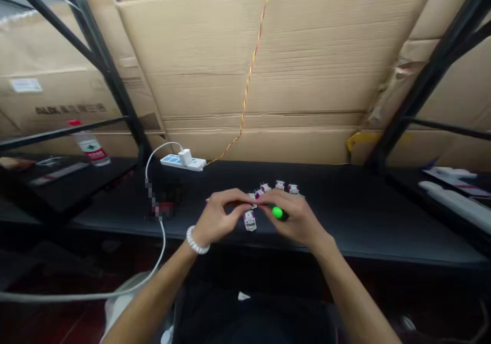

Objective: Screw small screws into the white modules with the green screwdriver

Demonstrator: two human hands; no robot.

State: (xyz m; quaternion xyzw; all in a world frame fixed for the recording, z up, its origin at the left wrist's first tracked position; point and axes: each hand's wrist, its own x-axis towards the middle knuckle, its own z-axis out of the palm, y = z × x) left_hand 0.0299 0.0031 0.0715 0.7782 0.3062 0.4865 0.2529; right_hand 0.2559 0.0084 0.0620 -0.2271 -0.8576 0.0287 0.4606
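The left hand and right hand curled nearly together, the right closed around a green-tipped object. White-and-magenta modules lay just beyond the hands on the table, another just below them.

Left forearm and right forearm reach forward from bottom of view, angled inward toward front edge of desk. Left hand and right hand over desk, close together, backs upward, fingers curled down, fingertips almost meeting between hands. Left wrist wears white bead bracelet.
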